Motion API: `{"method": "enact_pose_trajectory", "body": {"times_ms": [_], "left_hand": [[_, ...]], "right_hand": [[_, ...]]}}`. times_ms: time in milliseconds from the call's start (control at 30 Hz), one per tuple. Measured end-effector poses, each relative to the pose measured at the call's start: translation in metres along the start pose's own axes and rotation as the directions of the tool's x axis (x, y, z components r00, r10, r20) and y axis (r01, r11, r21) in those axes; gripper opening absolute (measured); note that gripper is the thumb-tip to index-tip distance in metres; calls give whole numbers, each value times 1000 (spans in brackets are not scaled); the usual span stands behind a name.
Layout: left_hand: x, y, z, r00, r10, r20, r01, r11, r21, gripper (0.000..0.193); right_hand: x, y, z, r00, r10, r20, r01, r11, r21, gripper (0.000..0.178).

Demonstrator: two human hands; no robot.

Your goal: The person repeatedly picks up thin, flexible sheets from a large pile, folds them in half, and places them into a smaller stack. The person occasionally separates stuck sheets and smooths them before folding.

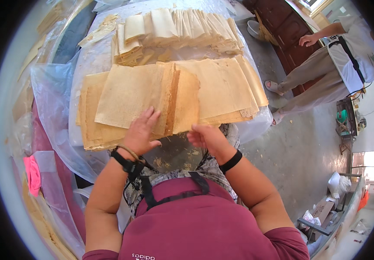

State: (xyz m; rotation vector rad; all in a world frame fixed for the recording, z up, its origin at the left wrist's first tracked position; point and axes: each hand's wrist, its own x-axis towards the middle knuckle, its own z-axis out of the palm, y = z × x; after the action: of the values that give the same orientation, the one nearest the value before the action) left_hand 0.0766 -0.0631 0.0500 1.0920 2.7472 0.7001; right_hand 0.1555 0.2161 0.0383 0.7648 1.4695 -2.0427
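Note:
My left hand (141,130) lies with fingers spread on the near edge of a pale tan, thin sheet (128,89), which looks like dried tofu skin. This sheet tops the left pile, and a browner strip (172,102) runs along its right side. At the near edge of a darker yellow sheet (188,99), my right hand (206,138) has its fingers curled, thumb and forefinger closed at the sheet's rim. A second pile of sheets (224,86) lies to the right, partly under the darker one.
Folded sheets (178,28) stand in a row at the back of the plastic-covered table (76,117). Clear plastic film (53,86) hangs on the left, near a pink cloth (33,175). Another person (325,60) stands at right, by a dark wooden cabinet (278,26).

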Motion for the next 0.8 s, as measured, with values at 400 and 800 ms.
{"method": "enact_pose_trajectory", "body": {"times_ms": [400, 800], "left_hand": [[37, -22, -19, 903, -417, -103, 382, 889, -252, 51], [38, -22, -21, 977, -41, -207, 76, 984, 163, 36]], "right_hand": [[20, -34, 48, 556, -803, 216, 614, 221, -758, 57], [68, -11, 109, 403, -895, 190, 328, -52, -943, 25]]}}
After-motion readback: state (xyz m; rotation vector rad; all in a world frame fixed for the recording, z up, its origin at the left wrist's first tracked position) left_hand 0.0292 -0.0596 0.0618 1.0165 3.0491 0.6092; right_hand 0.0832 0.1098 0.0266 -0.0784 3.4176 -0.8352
